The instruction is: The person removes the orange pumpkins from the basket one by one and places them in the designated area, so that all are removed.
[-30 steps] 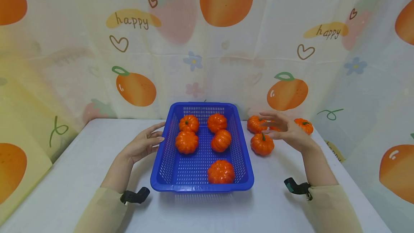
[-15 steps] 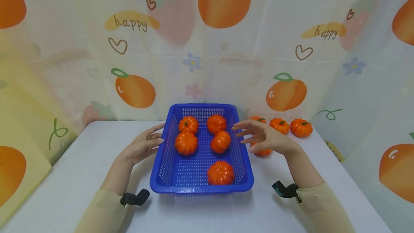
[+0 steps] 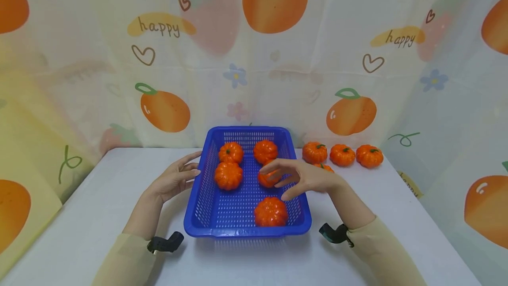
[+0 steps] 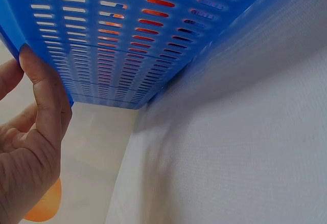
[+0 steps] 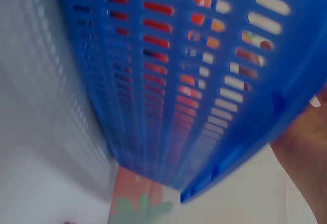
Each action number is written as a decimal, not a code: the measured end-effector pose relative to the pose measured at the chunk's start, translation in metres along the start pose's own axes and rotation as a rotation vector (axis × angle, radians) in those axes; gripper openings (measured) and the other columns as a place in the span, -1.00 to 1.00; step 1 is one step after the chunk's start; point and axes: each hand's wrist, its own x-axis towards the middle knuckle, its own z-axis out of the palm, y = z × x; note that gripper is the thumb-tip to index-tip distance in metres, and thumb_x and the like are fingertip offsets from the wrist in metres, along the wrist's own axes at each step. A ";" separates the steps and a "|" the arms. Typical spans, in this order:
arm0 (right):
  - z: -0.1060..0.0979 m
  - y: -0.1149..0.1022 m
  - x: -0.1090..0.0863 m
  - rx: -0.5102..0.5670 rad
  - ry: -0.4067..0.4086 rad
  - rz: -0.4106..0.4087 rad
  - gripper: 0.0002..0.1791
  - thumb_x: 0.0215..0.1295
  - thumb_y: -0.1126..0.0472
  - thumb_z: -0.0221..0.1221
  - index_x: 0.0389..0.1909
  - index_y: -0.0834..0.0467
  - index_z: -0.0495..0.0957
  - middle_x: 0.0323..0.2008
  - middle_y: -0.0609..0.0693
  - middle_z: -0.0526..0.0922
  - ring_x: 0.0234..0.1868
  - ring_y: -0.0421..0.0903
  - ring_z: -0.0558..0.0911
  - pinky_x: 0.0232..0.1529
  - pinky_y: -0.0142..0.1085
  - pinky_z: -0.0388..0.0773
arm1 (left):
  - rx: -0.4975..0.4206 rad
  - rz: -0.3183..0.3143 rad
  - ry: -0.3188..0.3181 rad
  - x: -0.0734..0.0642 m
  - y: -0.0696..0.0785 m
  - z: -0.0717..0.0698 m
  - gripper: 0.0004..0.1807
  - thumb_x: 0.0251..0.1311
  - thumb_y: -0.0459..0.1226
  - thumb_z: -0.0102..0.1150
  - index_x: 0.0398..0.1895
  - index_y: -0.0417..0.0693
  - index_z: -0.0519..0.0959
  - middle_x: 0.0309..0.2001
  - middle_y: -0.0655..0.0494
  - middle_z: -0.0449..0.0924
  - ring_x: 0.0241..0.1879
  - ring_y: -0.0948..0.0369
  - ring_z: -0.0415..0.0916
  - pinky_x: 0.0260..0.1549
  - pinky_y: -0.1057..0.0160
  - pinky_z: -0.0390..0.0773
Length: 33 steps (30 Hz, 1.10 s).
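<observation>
Atop the white bench (image 3: 254, 264), the loosely spread left hand (image 3: 174, 180) touches a blue basket (image 3: 248, 231), and the wide right hand (image 3: 303, 177) hovers over an orange pumpkin (image 3: 265, 182) inside.

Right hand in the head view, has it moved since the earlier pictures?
Yes, leftward: the right hand was right of the blue basket; now it reaches over the basket's right side.

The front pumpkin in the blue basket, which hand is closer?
Right. The right hand is above the blue basket, just beyond the front pumpkin; the left hand is at the basket's left rim.
</observation>
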 end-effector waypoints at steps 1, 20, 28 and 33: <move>0.002 -0.001 0.003 -0.026 -0.009 0.009 -0.26 0.15 0.21 0.31 0.37 0.19 0.29 0.40 0.24 0.33 0.38 0.31 0.38 0.30 0.06 0.49 | 0.000 0.002 -0.001 0.000 0.000 -0.001 -0.20 0.37 -0.39 0.04 0.58 -0.06 -0.08 -0.09 0.25 0.59 -0.16 0.34 0.64 -0.09 0.33 0.68; 0.015 0.009 0.045 -0.252 -0.384 0.237 -0.08 -0.11 0.21 0.44 0.39 0.04 0.34 0.42 0.06 0.38 0.45 0.07 0.32 0.46 -0.07 0.31 | 0.003 0.001 0.012 -0.001 0.001 0.000 -0.21 0.36 -0.39 0.05 0.58 -0.06 -0.05 -0.10 0.26 0.60 -0.17 0.35 0.65 -0.09 0.32 0.69; 0.018 0.010 0.050 -0.349 -0.414 0.335 -0.09 -0.17 0.26 0.49 0.33 -0.12 0.41 0.33 -0.15 0.43 0.37 -0.17 0.33 0.38 -0.27 0.36 | -0.004 -0.003 0.009 -0.001 0.002 0.001 -0.21 0.37 -0.39 0.05 0.58 -0.06 -0.06 -0.10 0.26 0.60 -0.16 0.34 0.65 -0.08 0.32 0.69; 0.023 0.012 0.051 -0.416 -0.412 0.384 -0.11 -0.16 0.31 0.49 0.27 -0.25 0.44 0.24 -0.29 0.44 0.26 -0.29 0.34 0.24 -0.38 0.45 | -0.013 -0.002 0.002 -0.001 0.002 0.001 -0.21 0.37 -0.40 0.04 0.58 -0.08 -0.08 -0.09 0.24 0.60 -0.16 0.34 0.65 -0.08 0.33 0.69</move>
